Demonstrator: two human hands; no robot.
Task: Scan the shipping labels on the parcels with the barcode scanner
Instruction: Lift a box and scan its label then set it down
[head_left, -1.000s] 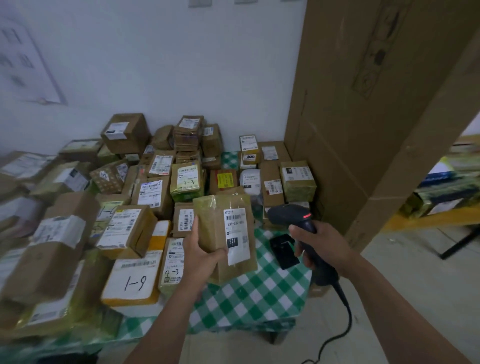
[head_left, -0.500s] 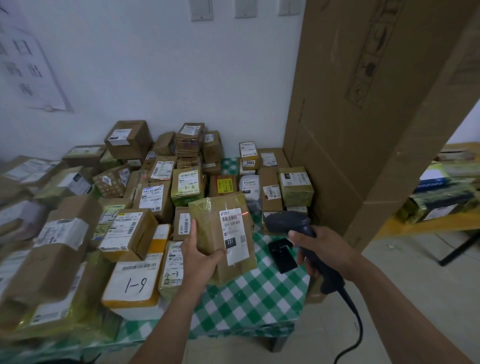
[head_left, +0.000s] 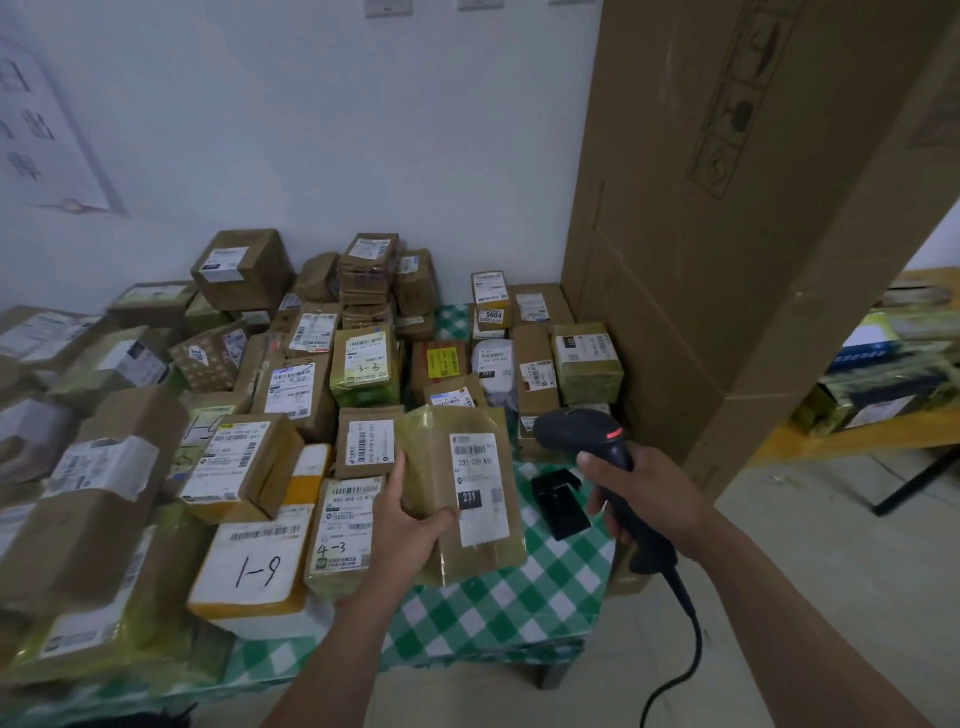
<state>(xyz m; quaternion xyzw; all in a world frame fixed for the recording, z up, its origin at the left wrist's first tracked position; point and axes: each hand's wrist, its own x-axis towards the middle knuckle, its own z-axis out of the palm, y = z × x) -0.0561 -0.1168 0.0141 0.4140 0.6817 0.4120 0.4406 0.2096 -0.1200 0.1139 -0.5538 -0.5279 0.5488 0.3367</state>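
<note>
Above the green checked table (head_left: 519, 597), gripped by the left hand (head_left: 410, 525): flat brown parcel (head_left: 426, 457), label (head_left: 480, 488) up. Just beside it, held tight in the right hand (head_left: 639, 488): black scanner (head_left: 582, 431). Behind, piled parcels (head_left: 291, 389); below the scanner, small black stand (head_left: 558, 501).

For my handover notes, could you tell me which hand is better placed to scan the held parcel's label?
Likely the right hand: it grips the barcode scanner, whose head faces the label; the left hand holds the parcel.
</note>
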